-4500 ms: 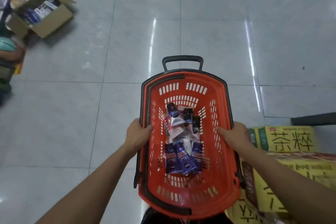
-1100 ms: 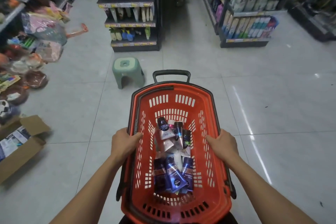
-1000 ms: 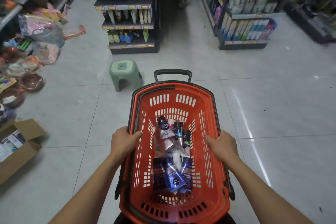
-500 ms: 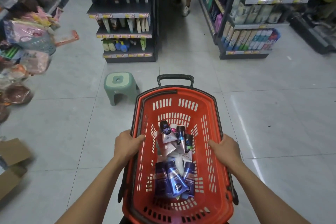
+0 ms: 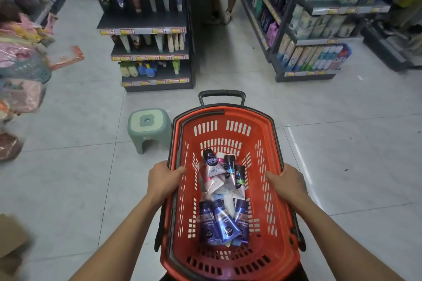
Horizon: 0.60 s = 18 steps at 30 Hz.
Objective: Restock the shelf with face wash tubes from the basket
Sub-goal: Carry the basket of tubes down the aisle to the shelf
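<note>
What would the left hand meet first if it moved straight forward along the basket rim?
Probably the small green plastic stool: it stands on the floor ahead of the left hand, beside the red plastic basket. Depth is unclear, so the hand might pass above it.

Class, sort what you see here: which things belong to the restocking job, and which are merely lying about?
Belonging to the job:
red plastic basket, gripped at its rim by left hand and right hand
face wash tubes in it
dark shelf unit holding tubes

Just lying about:
green plastic stool
brown cardboard box
</note>
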{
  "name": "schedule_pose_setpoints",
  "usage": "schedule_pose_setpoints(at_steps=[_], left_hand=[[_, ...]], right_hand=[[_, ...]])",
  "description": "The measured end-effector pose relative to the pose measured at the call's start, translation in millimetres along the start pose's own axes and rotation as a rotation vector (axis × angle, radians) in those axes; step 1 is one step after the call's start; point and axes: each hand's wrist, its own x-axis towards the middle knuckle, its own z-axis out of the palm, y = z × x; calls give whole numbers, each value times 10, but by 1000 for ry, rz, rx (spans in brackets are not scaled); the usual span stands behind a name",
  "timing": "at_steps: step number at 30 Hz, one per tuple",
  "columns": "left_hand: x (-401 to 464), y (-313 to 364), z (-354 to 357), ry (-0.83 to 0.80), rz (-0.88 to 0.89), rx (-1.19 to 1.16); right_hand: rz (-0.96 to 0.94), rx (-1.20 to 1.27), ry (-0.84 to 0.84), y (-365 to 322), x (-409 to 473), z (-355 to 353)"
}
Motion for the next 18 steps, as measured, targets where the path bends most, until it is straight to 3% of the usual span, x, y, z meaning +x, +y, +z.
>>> schedule_pose_setpoints(at_steps=[9, 18], left_hand=[[798, 558, 17, 15, 8, 17], [1625, 1491, 391, 63, -10, 11]], right_hand=[[13, 42, -1, -462, 816, -9], [-70, 73, -35, -926, 2173, -469]])
